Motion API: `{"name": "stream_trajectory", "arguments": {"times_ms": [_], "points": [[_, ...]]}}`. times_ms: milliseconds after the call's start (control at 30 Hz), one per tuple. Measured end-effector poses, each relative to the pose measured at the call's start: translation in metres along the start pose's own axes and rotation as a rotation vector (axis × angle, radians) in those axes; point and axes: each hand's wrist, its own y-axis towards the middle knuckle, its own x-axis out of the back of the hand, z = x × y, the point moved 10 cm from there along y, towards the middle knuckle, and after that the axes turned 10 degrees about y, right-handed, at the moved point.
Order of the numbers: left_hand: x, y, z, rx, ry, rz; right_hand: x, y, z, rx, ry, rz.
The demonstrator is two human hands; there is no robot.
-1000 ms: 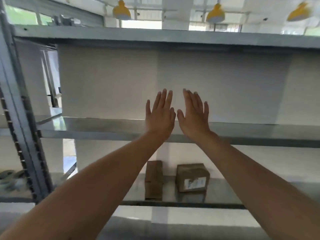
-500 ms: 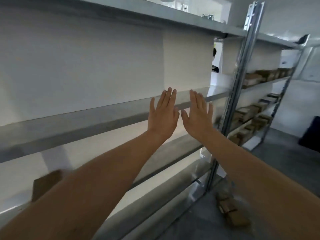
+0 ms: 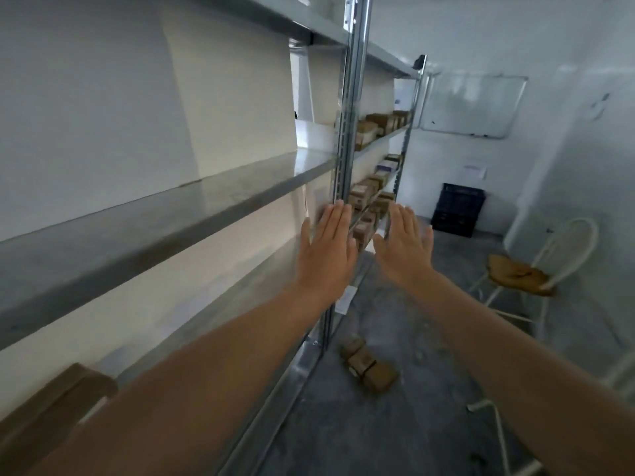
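The cardboard boxes that the hands point toward sit in rows on the shelves of the far bay, right of centre in the frame. They show between and just above the fingertips and lie well beyond them. Both hands are empty. The left hand and the right hand are held out flat, side by side and a little apart, backs to the camera, fingers straight and together. The left fingertips overlap the steel upright of the rack in the picture, but whether they touch it cannot be told. To my eye the step in hand is the approach along the rack to that stocked bay. To do it well, the body should close the gap first, since no box can be reached from here. The left arm should pass to the right of the upright rather than brush it. One box should then be taken with a palm on each side, as the hands are already spaced for that. More boxes lie on the floor at the foot of the rack, low in the middle of the frame, and need stepping round. The near shelf runs bare across the left, with one brown box in the lower left corner. A dark crate stands by the back wall under a whiteboard at upper right.
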Motion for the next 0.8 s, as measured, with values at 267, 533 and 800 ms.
{"name": "stream_trajectory", "arguments": {"times_ms": [267, 533, 800], "points": [[-0.053, -0.001, -0.029, -0.084, -0.141, 0.071, -0.019, -0.040, -0.047, -0.110, -0.106, 0.035], [-0.092, -0.027, -0.065, -0.074, -0.193, 0.128, -0.029, -0.056, -0.099, -0.260, -0.041, 0.011], [-0.118, -0.015, -0.075, -0.059, -0.149, 0.146, -0.045, -0.037, -0.114, -0.172, 0.007, 0.067]]}}
